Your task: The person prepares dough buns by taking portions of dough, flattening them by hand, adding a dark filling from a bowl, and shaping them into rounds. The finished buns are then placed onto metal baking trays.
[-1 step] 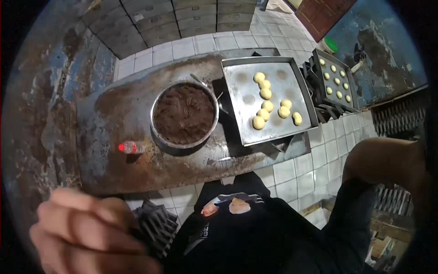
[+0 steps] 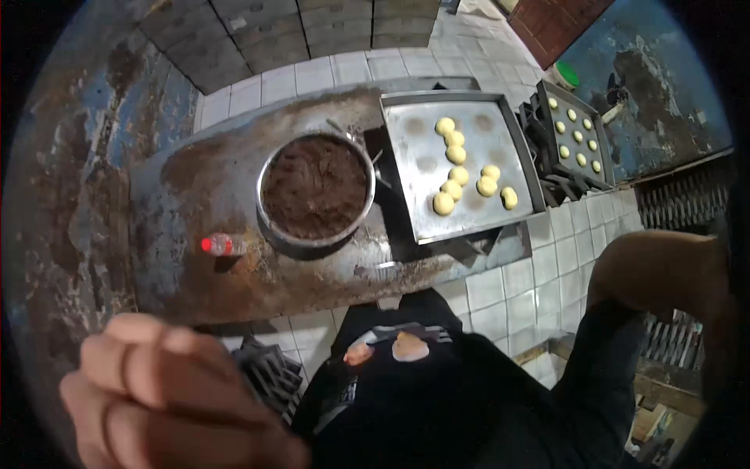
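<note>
My left hand [image 2: 168, 395] is raised close at the lower left, slightly blurred. Its fingers are curled closed, and whatever they may hold is hidden. At the right edge my bent right arm [image 2: 656, 266] shows bare skin above a dark sleeve, while its hand is out of view. A round metal pot [image 2: 262, 184] of dark brown paste stands on the worn metal table [image 2: 180, 293]. To its right, a square baking tray [image 2: 418, 227] bears several pale yellow dough balls [image 2: 455, 155], most touching one another in clusters.
A clear plastic bottle [image 2: 224, 245] with a red cap lies left of the pot. Behind the pot rests a spoon-like utensil [image 2: 337, 127]. Another tray [image 2: 576, 162] of spaced dough pieces sits on stacked trays at the right. Metal boxes [image 2: 336, 30] line the back.
My left hand has shifted slightly rightward, its fingers still curled. My right arm looks nearly unchanged. The table scene sits slightly higher in the picture.
</note>
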Tool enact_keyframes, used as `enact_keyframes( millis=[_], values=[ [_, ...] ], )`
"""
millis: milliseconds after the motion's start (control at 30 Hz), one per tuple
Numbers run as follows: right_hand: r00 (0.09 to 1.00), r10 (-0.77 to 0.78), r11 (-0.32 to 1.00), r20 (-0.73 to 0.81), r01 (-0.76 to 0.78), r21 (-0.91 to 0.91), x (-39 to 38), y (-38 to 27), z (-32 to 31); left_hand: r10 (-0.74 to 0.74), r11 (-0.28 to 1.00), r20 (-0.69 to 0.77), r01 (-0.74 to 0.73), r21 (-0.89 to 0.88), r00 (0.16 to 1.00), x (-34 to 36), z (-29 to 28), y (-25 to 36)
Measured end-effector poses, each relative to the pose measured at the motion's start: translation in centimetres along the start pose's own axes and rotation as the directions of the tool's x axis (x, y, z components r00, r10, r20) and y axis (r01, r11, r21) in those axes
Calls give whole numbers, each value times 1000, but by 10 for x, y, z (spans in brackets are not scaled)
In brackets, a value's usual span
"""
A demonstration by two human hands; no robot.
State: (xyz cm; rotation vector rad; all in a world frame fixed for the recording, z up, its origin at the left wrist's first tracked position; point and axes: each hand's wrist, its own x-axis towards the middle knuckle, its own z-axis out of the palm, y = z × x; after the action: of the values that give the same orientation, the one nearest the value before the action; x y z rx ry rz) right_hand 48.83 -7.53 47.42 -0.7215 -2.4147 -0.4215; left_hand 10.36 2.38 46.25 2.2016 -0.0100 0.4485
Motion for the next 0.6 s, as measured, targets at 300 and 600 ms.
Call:
enact_keyframes(
  millis=[300,600],
  values=[
    [994,-111,991,21,109,76,-19,-6,-5,68,851,-600,-361,-382,797,48,97,10],
    [986,-168,976,-12,168,136,-80,16,-26,-87,555,-720,-566,-609,688,134,201,34]
  ],
)
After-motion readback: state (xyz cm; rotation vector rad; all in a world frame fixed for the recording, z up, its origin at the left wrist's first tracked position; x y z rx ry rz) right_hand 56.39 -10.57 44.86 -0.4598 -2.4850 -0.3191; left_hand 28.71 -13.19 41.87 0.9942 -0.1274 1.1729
